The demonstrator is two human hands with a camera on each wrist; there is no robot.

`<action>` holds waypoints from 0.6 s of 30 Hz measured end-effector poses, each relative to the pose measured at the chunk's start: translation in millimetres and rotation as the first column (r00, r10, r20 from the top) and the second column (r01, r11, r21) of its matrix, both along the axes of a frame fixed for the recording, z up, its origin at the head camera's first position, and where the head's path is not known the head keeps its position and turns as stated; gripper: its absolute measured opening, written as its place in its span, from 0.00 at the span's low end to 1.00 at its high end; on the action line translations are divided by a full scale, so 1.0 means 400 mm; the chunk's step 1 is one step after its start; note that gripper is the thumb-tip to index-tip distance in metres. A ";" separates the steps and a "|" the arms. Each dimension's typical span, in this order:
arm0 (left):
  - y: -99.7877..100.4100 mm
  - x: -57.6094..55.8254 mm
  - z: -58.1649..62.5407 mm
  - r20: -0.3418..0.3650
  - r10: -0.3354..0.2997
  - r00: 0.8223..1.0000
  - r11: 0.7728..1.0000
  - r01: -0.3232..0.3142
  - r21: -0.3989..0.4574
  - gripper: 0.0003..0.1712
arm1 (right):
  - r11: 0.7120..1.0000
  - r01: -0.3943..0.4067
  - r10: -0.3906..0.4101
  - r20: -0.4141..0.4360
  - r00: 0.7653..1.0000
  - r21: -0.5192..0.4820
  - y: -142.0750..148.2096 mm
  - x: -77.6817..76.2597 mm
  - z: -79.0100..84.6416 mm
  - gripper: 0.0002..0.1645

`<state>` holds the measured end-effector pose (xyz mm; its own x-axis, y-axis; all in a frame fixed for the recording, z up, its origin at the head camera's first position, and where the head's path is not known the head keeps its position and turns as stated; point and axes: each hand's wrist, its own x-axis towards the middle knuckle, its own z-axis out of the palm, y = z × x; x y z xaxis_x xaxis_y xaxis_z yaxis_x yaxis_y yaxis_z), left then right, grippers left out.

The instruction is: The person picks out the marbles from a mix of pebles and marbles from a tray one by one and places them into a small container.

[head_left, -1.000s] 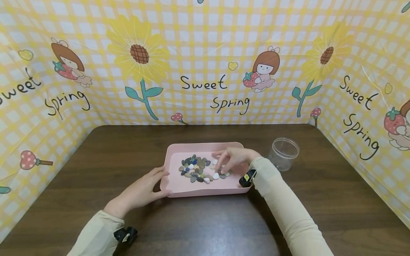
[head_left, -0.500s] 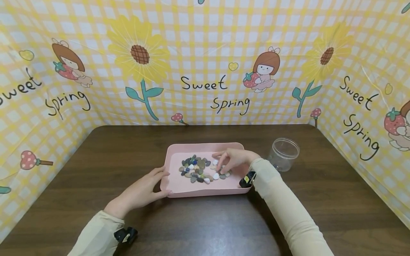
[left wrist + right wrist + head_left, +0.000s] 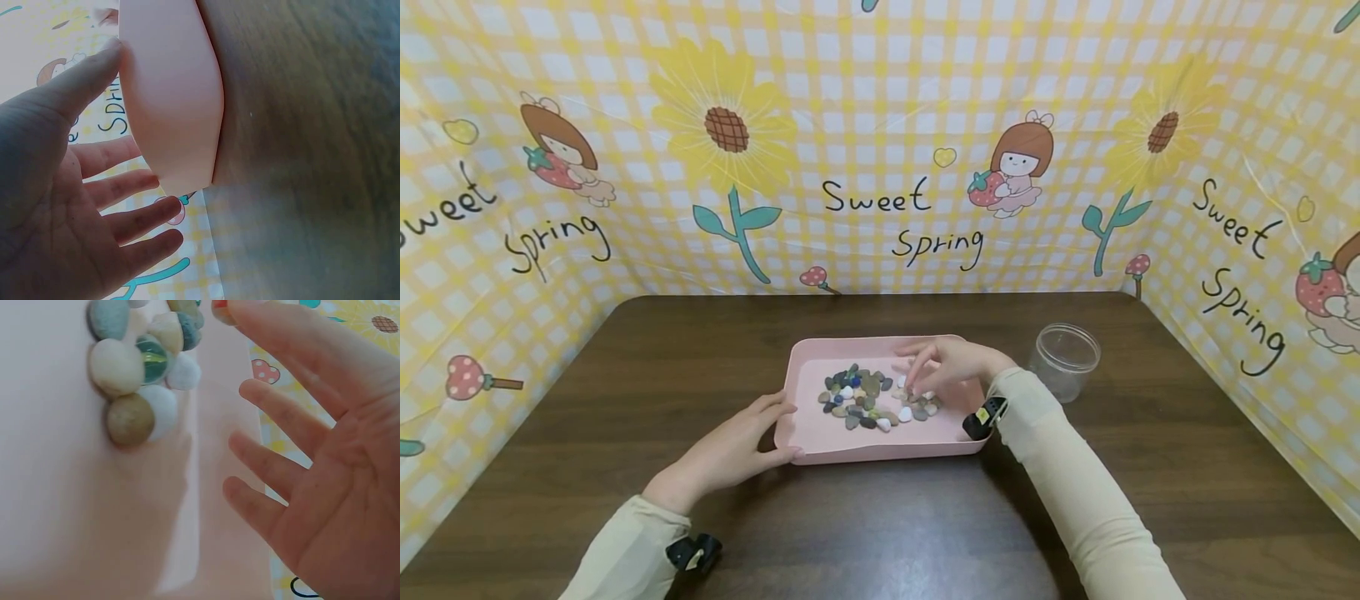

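A pink tray (image 3: 880, 452) lies on the table, holding a spread of pebbles (image 3: 870, 383) in grey, brown and white, with blue pieces among them. At its front left corner my left hand (image 3: 726, 450) touches the wall, thumb on the near rim and fingers fairly straight along the left side. My right hand (image 3: 958, 362) hovers over the right part of the pebbles. Between its fingertips it pinches a small reddish marble (image 3: 222, 312), cut off by the right wrist view's top edge. A green-and-yellow marble (image 3: 153, 359) sits among the pebbles there.
A clear lidless jar (image 3: 1066, 362) stands right of the tray, close to my right forearm. The dark wooden table (image 3: 700, 333) ends at a yellow checked cloth (image 3: 865, 108) at the back and sides.
My right hand stayed low among the pebbles, then rose slightly and shifted a little to the right. The left hand and the tray hold their places.
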<state>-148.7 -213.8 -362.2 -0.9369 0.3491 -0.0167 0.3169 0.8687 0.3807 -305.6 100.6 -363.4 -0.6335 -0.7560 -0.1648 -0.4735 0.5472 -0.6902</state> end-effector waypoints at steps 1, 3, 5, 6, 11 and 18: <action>0.000 0.000 0.000 -0.001 0.000 1.000 1.000 0.000 -0.001 0.41 | 1.000 -0.011 0.011 -0.006 1.000 -0.009 0.002 -0.001 0.002 0.04; 0.001 0.000 0.001 0.000 0.001 1.000 1.000 -0.001 -0.001 0.41 | 0.999 -0.034 0.034 -0.005 0.999 -0.039 0.006 -0.002 0.007 0.05; 0.002 0.000 0.001 0.003 0.004 1.000 1.000 -0.004 -0.001 0.42 | 0.996 -0.052 0.053 0.004 0.999 -0.071 0.008 -0.004 0.012 0.06; 0.002 0.000 0.001 0.004 0.004 1.000 1.000 -0.004 -0.002 0.42 | 0.995 -0.061 0.061 0.004 0.998 -0.082 0.010 -0.004 0.015 0.06; 0.002 -0.002 -0.002 0.005 0.004 1.000 1.000 -0.004 -0.005 0.43 | 0.989 -0.081 0.081 -0.009 0.997 -0.120 0.014 -0.003 0.031 0.07; 0.003 -0.004 -0.005 0.009 0.017 1.000 1.000 -0.017 -0.007 0.42 | 0.986 -0.092 0.089 -0.030 0.996 -0.142 0.021 -0.006 0.045 0.07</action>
